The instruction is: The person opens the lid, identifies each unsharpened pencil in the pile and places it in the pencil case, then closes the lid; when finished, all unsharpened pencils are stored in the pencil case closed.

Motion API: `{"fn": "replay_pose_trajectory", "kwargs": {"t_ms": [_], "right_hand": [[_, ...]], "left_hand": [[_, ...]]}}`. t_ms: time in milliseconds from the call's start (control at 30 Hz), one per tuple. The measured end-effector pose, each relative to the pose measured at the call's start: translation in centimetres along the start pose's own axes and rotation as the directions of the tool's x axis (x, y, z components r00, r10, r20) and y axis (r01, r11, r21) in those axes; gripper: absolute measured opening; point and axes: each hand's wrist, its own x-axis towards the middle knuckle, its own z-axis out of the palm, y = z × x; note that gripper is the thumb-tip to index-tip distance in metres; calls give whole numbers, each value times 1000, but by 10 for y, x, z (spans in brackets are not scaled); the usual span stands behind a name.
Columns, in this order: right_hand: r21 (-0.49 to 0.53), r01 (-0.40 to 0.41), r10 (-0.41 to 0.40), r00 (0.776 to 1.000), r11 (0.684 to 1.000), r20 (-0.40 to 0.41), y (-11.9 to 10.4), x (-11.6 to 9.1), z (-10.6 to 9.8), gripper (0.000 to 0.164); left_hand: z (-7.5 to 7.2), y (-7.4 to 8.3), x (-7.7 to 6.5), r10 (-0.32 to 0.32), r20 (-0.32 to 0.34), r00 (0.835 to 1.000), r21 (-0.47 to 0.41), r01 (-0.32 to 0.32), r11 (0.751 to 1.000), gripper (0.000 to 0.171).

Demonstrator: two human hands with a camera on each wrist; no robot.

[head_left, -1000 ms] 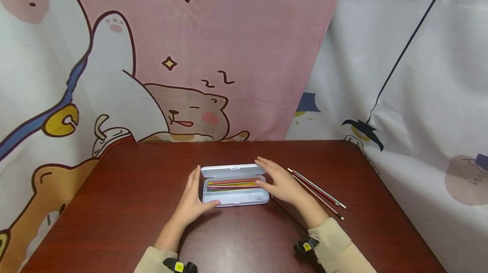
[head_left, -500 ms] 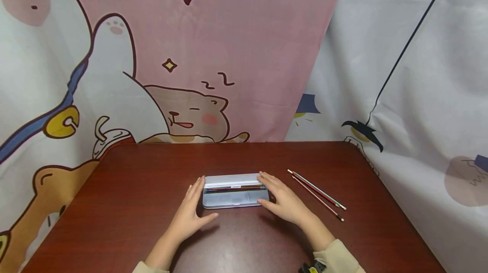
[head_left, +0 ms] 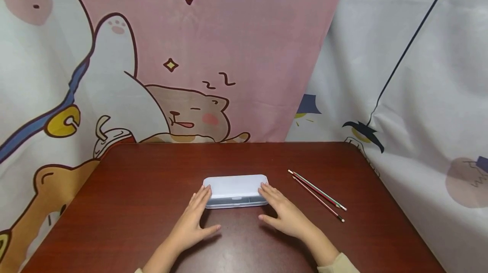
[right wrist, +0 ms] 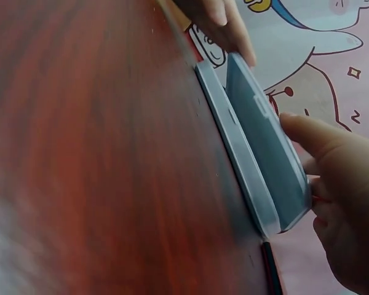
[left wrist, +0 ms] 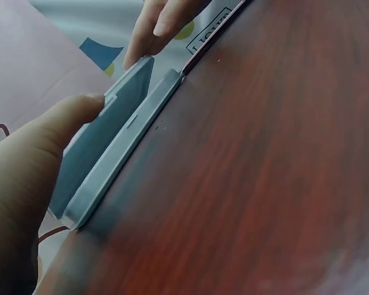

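Observation:
A pale, semi-clear pencil case sits on the table in the head view, its hinged lid tilted part-way down over the base. My left hand has straight fingers touching the lid's left side, with the thumb spread away in front. At the lid's right side, the fingers of my right hand touch it the same way. Both wrist views show a wedge-shaped gap between the lid and the base. The inside of the case is mostly hidden by the lid.
Several pencils lie slanted on the dark red wooden table, to the right of the case. Behind the table hangs a cartoon-printed curtain.
The lid has swung from standing wide open down toward me, covering the pencils inside the case. Both hands have followed it forward and down, toward my side of the table.

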Motion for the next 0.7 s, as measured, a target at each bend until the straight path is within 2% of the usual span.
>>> {"fn": "replay_pose_trajectory", "kwargs": {"t_ms": [233,467,700], "right_hand": [[6,7,-7,1000,1000,5,1,-6,8,72],[10,-16,16,1000,1000,18,0,-10,13,71],[4,-23,23,999,1000,27,0,-12,17,72]], "left_hand": [[4,-1,-2,44,27,999,37,-45,998,102],[6,-1,-2,36,59,998,39,-38,999,101],[5,0,-4,31,103,994,92,-41,995,102]]}}
